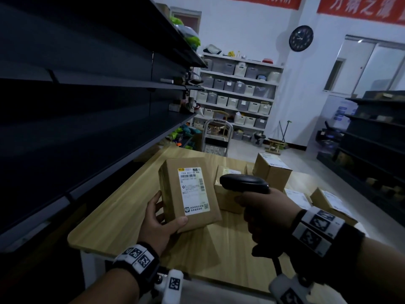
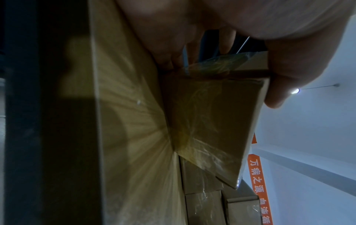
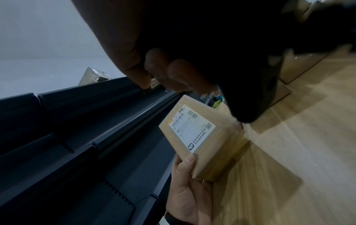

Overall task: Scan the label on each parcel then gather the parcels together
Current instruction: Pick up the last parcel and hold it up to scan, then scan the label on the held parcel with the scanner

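While the held parcel (image 1: 189, 194) is raised above the table (image 1: 114, 213), label (image 1: 194, 190) up, the left hand (image 1: 161, 224) grips its near end. At three o'clock, the right hand (image 1: 266, 213) clasps the scanner (image 1: 244, 183), aimed at it. Probably mid-scan; four parcels (image 1: 272, 170) at one to three o'clock lie ungathered. Only the left wrist view shows the taped underside.

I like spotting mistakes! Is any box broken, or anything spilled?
Nothing stands out. The parcel in the left hand looks whole, its label flat. The right hand holds the scanner.
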Demonstrator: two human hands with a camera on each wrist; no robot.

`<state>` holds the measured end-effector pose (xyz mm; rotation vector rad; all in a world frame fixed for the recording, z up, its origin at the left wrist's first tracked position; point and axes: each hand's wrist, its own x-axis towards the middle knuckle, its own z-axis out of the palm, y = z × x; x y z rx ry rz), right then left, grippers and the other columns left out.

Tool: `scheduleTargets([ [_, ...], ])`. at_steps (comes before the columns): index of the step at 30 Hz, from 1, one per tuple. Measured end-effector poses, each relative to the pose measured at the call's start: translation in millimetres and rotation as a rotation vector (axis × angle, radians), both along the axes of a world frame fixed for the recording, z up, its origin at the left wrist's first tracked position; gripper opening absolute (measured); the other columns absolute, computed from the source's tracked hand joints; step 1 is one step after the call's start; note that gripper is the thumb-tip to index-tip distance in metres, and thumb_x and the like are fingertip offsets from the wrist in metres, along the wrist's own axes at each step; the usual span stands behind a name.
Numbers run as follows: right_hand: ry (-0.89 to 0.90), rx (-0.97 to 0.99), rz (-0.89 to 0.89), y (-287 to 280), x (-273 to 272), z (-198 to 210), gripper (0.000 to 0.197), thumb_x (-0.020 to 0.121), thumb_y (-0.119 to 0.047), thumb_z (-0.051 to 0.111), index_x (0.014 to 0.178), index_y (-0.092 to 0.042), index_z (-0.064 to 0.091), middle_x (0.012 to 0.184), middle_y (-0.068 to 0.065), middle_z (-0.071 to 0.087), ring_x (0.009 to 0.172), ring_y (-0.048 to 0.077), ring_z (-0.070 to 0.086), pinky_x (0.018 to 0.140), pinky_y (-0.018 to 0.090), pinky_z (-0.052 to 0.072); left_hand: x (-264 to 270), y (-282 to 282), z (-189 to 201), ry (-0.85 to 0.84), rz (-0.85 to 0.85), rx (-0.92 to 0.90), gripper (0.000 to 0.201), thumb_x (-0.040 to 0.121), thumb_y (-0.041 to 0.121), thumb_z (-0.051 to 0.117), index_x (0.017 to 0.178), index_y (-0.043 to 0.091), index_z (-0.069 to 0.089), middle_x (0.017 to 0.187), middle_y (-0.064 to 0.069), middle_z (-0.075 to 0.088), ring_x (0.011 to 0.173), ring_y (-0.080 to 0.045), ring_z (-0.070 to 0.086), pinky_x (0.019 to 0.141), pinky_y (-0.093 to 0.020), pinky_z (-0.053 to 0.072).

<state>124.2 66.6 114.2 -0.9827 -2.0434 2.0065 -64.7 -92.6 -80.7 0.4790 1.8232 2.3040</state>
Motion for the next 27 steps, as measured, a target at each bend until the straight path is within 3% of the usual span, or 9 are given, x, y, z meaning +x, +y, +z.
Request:
scheduleTargets([
  [8, 0.037, 0.003, -0.004, -0.4, 7.8, 8.5, 0.019, 0.096, -0.012, 0.07, 0.114, -0.008, 0.063, 0.061, 0.007, 0.043, 0.051, 0.021, 0.037, 0.056, 0.034, 0.032, -1.1, 1.3, -1.7, 0.006, 0.013, -0.013, 0.1, 0.079, 0.01, 0.096, 0.15, 0.05, 0.038, 0.126, 0.025, 0.056, 0.109, 0.0, 0.06, 0.078, -0.028, 0.054],
  [15, 0.01, 0.036, 0.021, -0.8, 14.9, 8.4, 0.013, 0.092, -0.014, 0.072, 0.099, -0.007, 0.064, 0.061, 0.009, 0.046, 0.047, 0.022, 0.041, 0.054, 0.032, 0.036, -1.1, 1.6, -2.7, -0.009, 0.022, -0.017, 0.1, 0.078, 0.009, 0.096, 0.15, 0.045, 0.038, 0.126, 0.019, 0.061, 0.111, -0.005, 0.063, 0.08, -0.028, 0.053],
  [22, 0.016, 0.03, 0.028, -2.0, 19.7, 8.0, 0.027, 0.096, -0.012, 0.069, 0.121, -0.004, 0.063, 0.061, 0.009, 0.047, 0.048, 0.022, 0.042, 0.054, 0.032, 0.036, -3.9, 1.0, -4.4, -0.008, 0.002, -0.054, 0.106, 0.079, 0.011, 0.096, 0.165, 0.032, 0.036, 0.124, 0.02, 0.06, 0.119, -0.018, 0.066, 0.085, -0.035, 0.054],
  [25, 0.017, 0.013, 0.035, 1.2, 20.5, 5.2, 0.028, 0.096, -0.012, 0.069, 0.123, -0.007, 0.061, 0.06, 0.009, 0.047, 0.047, 0.022, 0.042, 0.052, 0.031, 0.037, -2.6, 1.6, -2.2, 0.005, 0.006, -0.065, 0.107, 0.08, 0.012, 0.095, 0.167, 0.03, 0.034, 0.124, 0.016, 0.061, 0.109, -0.007, 0.063, 0.085, -0.035, 0.052],
  [27, 0.014, 0.001, 0.039, 2.8, 21.4, 4.7, 0.027, 0.096, -0.011, 0.07, 0.122, -0.012, 0.062, 0.06, 0.008, 0.048, 0.048, 0.021, 0.043, 0.053, 0.031, 0.038, -0.5, 2.4, -0.2, 0.01, 0.007, -0.049, 0.103, 0.081, 0.009, 0.094, 0.161, 0.038, 0.036, 0.124, 0.014, 0.061, 0.105, 0.0, 0.06, 0.081, -0.031, 0.052],
])
